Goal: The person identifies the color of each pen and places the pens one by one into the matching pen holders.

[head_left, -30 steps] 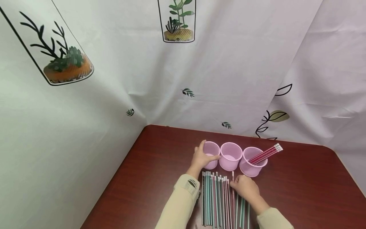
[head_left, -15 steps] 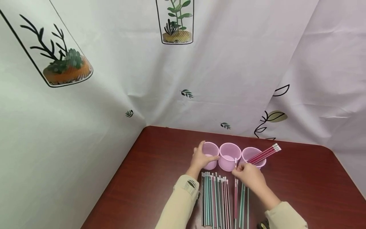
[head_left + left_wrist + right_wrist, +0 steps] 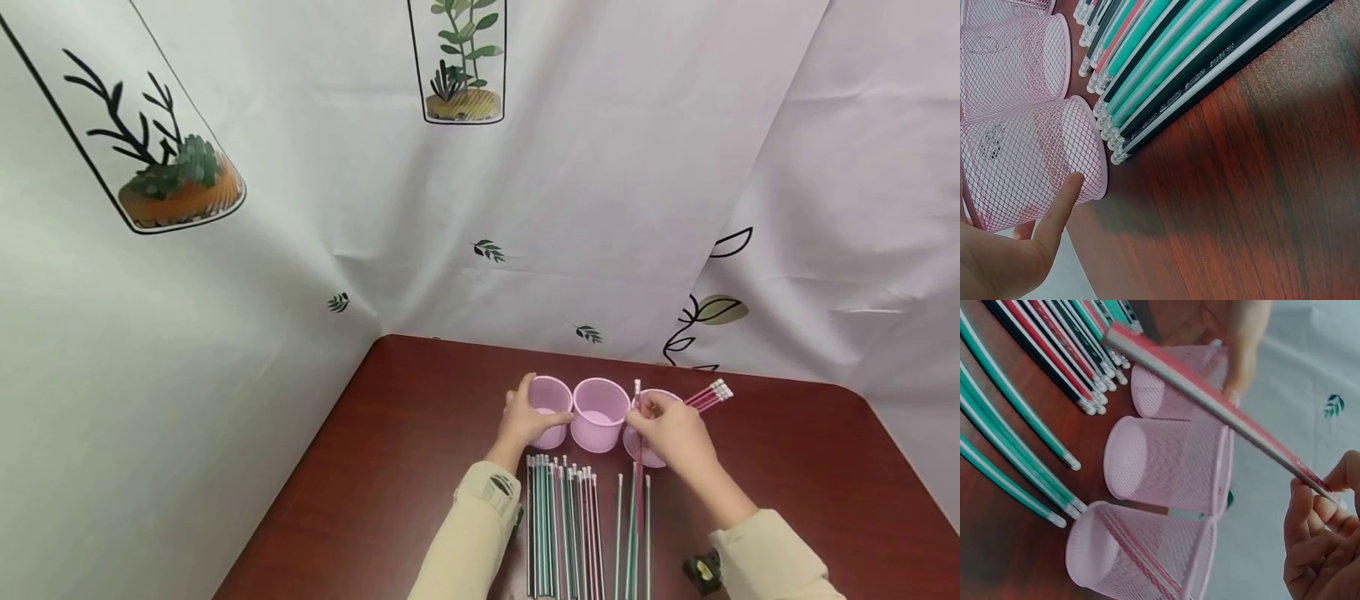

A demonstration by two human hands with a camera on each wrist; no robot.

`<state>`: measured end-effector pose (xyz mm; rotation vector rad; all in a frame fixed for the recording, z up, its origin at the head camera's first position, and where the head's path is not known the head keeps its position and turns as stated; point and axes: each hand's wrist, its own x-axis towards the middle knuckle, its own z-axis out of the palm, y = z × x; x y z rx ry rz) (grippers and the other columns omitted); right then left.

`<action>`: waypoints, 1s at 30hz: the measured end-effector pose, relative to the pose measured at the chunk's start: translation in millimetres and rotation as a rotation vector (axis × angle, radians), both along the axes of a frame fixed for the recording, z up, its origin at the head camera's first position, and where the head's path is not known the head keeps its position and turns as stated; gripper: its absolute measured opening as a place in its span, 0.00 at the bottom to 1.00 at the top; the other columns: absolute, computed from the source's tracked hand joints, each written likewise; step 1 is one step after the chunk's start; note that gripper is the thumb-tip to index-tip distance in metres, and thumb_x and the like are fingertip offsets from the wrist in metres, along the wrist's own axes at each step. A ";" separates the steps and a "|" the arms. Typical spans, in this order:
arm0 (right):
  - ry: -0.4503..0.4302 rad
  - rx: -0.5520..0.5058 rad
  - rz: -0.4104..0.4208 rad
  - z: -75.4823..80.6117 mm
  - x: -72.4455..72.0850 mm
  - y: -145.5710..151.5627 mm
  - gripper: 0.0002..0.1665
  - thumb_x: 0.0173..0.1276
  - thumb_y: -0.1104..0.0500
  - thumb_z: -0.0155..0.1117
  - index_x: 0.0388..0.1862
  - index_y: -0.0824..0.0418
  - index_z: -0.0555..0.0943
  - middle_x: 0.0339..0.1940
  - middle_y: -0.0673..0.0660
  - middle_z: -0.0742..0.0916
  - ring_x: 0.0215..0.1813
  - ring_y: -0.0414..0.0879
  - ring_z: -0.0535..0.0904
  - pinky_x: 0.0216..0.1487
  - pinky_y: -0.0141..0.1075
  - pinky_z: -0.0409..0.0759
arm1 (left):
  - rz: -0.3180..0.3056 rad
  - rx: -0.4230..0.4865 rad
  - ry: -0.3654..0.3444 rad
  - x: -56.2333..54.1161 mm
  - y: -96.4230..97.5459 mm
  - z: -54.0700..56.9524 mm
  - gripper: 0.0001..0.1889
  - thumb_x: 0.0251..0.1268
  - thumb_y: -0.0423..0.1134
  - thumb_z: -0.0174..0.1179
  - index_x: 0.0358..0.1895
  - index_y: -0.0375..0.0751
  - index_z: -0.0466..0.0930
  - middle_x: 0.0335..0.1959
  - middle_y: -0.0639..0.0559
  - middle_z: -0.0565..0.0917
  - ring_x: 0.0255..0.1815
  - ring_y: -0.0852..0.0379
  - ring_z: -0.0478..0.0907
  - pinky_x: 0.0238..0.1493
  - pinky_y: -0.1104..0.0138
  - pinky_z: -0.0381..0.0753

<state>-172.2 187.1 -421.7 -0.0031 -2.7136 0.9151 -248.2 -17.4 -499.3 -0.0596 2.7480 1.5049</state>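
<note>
My left hand holds the leftmost pink mesh pencil cup, its thumb laid along the mesh. My right hand pinches a red-and-silver striped pencil near its eraser end, and the unsharpened end slants away in the right wrist view. That hand overlaps the rightmost cup in the head view. Several red pencils lean inside this cup. Between the two outer cups stands the middle one, with nothing in it.
A row of green, black and red pencils lies in front of the cups. Several green pencils lie apart to its right. Beside the right sleeve is a small black object. A white printed cloth hangs behind the brown table.
My right hand has lifted the red pencil from the table and carried it up and right to the rightmost cup. The left hand has stayed on its cup.
</note>
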 end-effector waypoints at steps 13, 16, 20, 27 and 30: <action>0.140 -0.201 -0.178 37.4 -10.9 29.4 0.07 0.57 0.58 0.60 0.33 0.59 0.76 0.22 0.49 0.83 0.23 0.33 0.74 0.27 0.27 0.69 | -0.004 -0.011 0.008 0.3 0.1 -0.7 0.53 0.28 0.56 0.77 0.67 0.57 0.61 0.52 0.41 0.68 0.48 0.42 0.73 0.42 0.51 0.76; 0.153 -0.252 -0.202 42.0 -11.6 33.6 0.10 0.58 0.59 0.61 0.37 0.61 0.74 0.21 0.43 0.83 0.21 0.28 0.74 0.27 0.23 0.69 | -0.003 -0.015 0.009 0.1 0.4 -1.1 0.53 0.28 0.56 0.77 0.67 0.57 0.61 0.52 0.41 0.68 0.48 0.42 0.73 0.42 0.51 0.76; 0.163 -0.284 -0.215 44.5 -12.0 37.0 0.12 0.59 0.59 0.59 0.40 0.62 0.71 0.21 0.40 0.80 0.20 0.28 0.75 0.24 0.23 0.70 | 0.001 -0.015 0.005 0.1 0.7 -1.2 0.53 0.28 0.56 0.77 0.67 0.58 0.60 0.52 0.41 0.68 0.48 0.41 0.73 0.42 0.51 0.76; 0.161 -0.292 -0.280 44.4 -12.9 43.6 0.13 0.59 0.58 0.58 0.42 0.62 0.72 0.20 0.30 0.76 0.22 0.22 0.71 0.28 0.24 0.68 | 0.006 -0.016 0.004 -0.8 0.5 -1.2 0.53 0.28 0.56 0.77 0.67 0.58 0.60 0.53 0.41 0.68 0.49 0.41 0.72 0.42 0.50 0.76; 0.161 -0.324 -0.319 43.3 -14.0 48.2 0.12 0.60 0.56 0.56 0.41 0.60 0.73 0.18 0.26 0.74 0.23 0.19 0.71 0.27 0.23 0.67 | 0.008 -0.012 0.003 -0.8 0.2 -1.5 0.53 0.28 0.56 0.77 0.67 0.58 0.60 0.52 0.41 0.68 0.49 0.40 0.72 0.42 0.50 0.76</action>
